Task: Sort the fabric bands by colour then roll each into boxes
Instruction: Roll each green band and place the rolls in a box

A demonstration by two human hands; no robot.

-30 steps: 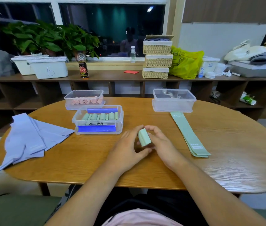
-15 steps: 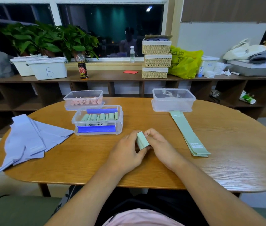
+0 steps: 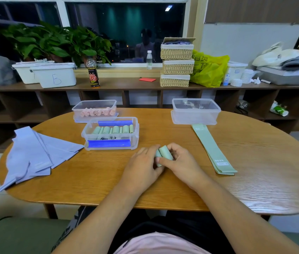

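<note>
Rolling step is in hand: left hand (image 3: 143, 165) and right hand (image 3: 180, 163) both pinch 1 green roll (image 3: 165, 153) over the table (image 3: 264, 171), centre front. Next: keep it tight, seat it in the box (image 3: 136, 142) w/ other green rolls. Flat green bands (image 3: 212, 151) lie right.

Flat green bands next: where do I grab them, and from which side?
Probably pinch the near short end of the flat green bands, coming from the front with the right hand: they lie flat, far end against the clear box.
</note>
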